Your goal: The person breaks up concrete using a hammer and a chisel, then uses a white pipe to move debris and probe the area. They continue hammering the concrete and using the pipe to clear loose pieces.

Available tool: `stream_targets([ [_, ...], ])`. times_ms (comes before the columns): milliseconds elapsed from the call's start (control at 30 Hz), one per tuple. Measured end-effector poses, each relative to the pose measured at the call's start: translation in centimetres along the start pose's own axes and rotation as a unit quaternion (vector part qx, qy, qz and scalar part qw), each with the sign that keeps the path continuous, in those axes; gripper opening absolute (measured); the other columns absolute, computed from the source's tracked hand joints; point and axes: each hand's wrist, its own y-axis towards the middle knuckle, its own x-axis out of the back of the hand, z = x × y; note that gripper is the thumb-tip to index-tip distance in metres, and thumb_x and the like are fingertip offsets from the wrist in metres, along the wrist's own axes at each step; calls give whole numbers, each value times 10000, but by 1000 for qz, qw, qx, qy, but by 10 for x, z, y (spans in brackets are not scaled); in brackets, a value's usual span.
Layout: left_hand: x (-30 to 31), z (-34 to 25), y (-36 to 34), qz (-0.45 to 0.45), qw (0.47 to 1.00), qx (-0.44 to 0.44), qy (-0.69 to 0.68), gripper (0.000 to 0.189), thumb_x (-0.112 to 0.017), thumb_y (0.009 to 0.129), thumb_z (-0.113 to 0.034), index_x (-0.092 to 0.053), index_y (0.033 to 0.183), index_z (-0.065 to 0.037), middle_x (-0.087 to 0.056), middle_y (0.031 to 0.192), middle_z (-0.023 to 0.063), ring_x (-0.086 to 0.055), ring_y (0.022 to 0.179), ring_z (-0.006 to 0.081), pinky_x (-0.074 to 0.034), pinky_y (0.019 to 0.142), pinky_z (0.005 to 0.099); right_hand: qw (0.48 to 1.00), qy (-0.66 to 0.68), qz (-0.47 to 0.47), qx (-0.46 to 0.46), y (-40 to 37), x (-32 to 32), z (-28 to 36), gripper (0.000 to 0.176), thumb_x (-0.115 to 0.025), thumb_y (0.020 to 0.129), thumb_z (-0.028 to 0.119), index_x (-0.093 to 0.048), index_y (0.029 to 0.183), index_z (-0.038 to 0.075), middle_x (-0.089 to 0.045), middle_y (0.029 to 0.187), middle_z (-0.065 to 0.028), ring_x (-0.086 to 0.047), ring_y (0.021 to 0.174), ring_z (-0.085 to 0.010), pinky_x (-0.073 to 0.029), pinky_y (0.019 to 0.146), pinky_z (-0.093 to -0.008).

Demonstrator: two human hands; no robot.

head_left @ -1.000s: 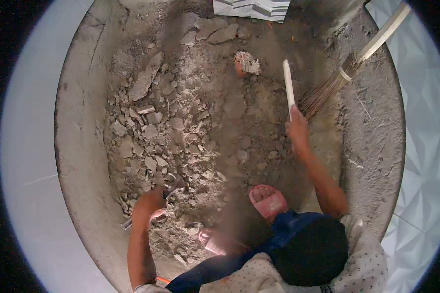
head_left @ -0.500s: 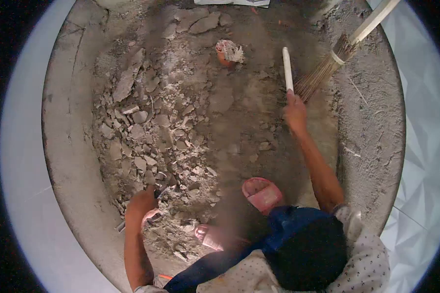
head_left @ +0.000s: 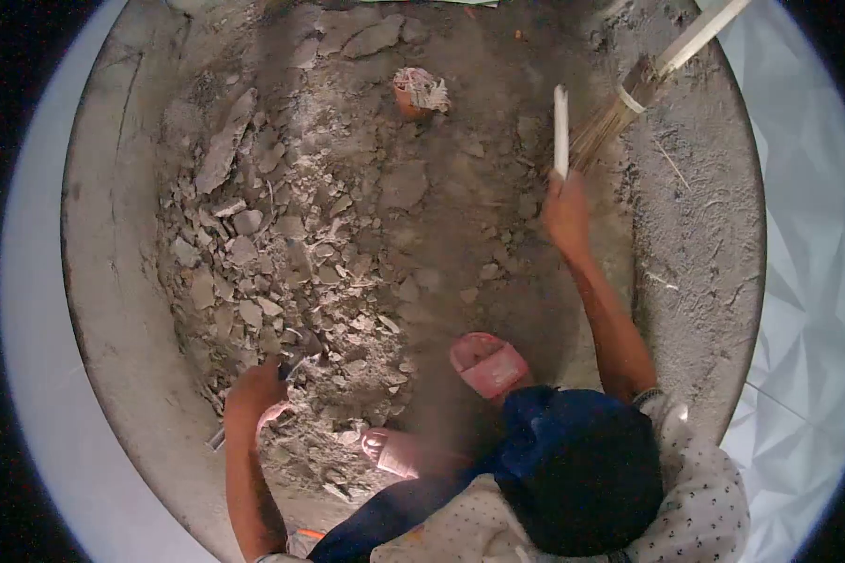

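Observation:
My left hand (head_left: 252, 394) is closed round a tool with a dark part and a metal end (head_left: 218, 439), low over the broken rubble (head_left: 244, 253) on the left side of the floor. What exactly the tool is cannot be made out. My right hand (head_left: 565, 211) grips the lower end of a pale stick (head_left: 560, 122), which points away from me. Just right of that stick, the bristles of a twig broom (head_left: 610, 127) rest near my fingers. Whatever joins the lower end of the stick is hidden by my hand.
An orange pot (head_left: 409, 101) with whitish fibres stands at the upper middle. Larger flat slabs (head_left: 374, 36) lie at the far end. Rough grey ledges border both sides (head_left: 113, 281). Two feet in pink sandals (head_left: 490, 364) are on the dirt floor, and white faceted panels (head_left: 798, 281) lie at right.
The view has shifted slightly, so the floor and pot appear further left and higher. The pale stick has turned more upright. Both hands keep their holds.

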Motion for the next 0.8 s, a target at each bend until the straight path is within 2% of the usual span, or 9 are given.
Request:
stream_targets([
  [33,5,-4,-4,-8,1000,6,-1,315,-512,748,-116,-503,1053,-38,-615,847,261,-597,824,430,-455,714,528,999,-40,23,18,3,-3,-2,319,-415,958,288,-502,944,-19,-543,690,-190,-539,622,-333,-423,592,-437],
  [133,-2,1,-1,-24,1000,5,-5,318,-526,758,-124,-504,1064,-42,-615,845,259,-598,817,431,-457,710,528,993,65,87,-53,-51,-6,-2,317,-413,958,291,-510,939,-10,-540,683,-163,-545,618,-273,-426,583,-415],
  [233,4,-4,-6,-17,1000,-4,13,305,-545,767,-143,-505,1052,-41,-615,831,256,-597,810,431,-458,703,531,975,88,197,-52,-107,0,2,309,-415,957,286,-515,934,-5,-530,670,-142,-537,615,-227,-418,567,-396],
  [333,3,-1,1,-9,1000,-4,14,307,-586,766,-184,-506,1024,-37,-614,827,248,-595,808,433,-464,697,530,978,145,147,-28,-98,4,17,305,-420,956,290,-515,930,2,-519,661,-138,-519,604,-240,-415,565,-382],
  [433,-3,4,3,-25,999,8,26,313,-604,759,-187,-508,1011,-27,-614,835,246,-593,811,435,-471,701,516,989,130,61,-26,-49,6,19,314,-432,953,308,-513,921,6,-533,671,-158,-536,607,-293,-421,574,-390],
  [533,-10,11,0,-46,998,-15,38,291,-603,769,-187,-511,984,-14,-613,834,245,-592,805,436,-477,698,505,993,81,84,2,-46,2,-2,310,-441,951,307,-511,911,7,-562,707,-189,-558,632,-356,-435,586,-412],
  [633,-11,13,-10,-76,994,-71,38,261,-586,804,-196,-515,974,-10,-609,825,243,-589,774,437,-477,678,499,982,40,184,31,-101,2,-19,300,-447,950,297,-528,964,8,-582,749,-214,-573,672,-399,-444,602,-437],
  [733,-3,6,-15,-86,991,-99,-32,262,-555,859,-231,-517,1000,-13,-599,834,241,-581,742,433,-470,658,483,968,-62,241,-27,-112,20,-13,308,-468,943,307,-546,1027,20,-589,748,-195,-587,678,-366,-457,610,-446],
  [800,39,-31,-33,-65,986,-62,-142,281,-529,898,-262,-514,1026,-13,-591,834,238,-577,735,422,-461,651,458,986,5,165,-30,-96,20,-22,335,-480,936,336,-554,1049,29,-588,729,-170,-593,647,-315,-464,593,-430],
])
